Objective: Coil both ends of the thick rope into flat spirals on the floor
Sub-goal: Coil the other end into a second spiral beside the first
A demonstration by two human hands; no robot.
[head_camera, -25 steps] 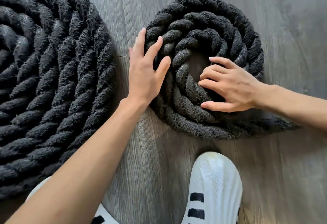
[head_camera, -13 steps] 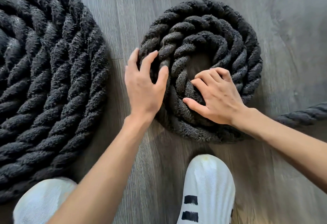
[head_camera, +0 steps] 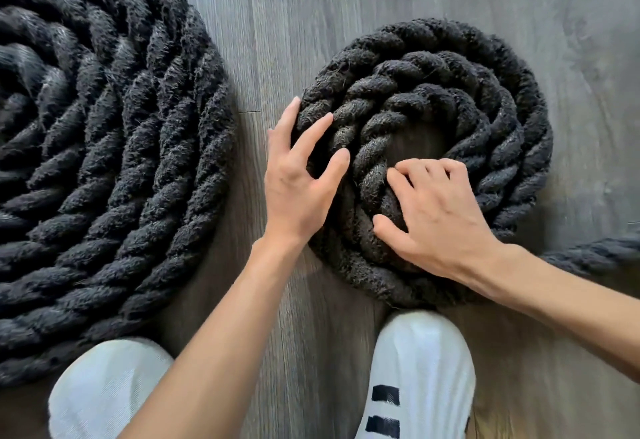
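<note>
A thick black twisted rope lies on the grey wood floor (head_camera: 311, 23) in two flat spirals. The large spiral (head_camera: 104, 161) fills the left side. The small spiral (head_camera: 485, 99) lies at centre right, with a bare gap of floor in its middle. My left hand (head_camera: 298, 179) presses on the small spiral's left edge, fingers spread over the outer turns. My right hand (head_camera: 440, 217) rests on its near inner turns, fingers curled into the rope, thumb on a lower turn. A loose rope length (head_camera: 595, 251) runs off to the right from behind my right wrist.
My right white shoe with black stripes (head_camera: 422, 376) touches the small spiral's near edge. My left white shoe (head_camera: 104, 390) sits at the large spiral's near rim. A strip of floor separates the two spirals.
My right hand has slid down and left from the small spiral's middle onto its near inner turns. My left hand has shifted slightly along the left edge. The small spiral sits closer to my shoe.
</note>
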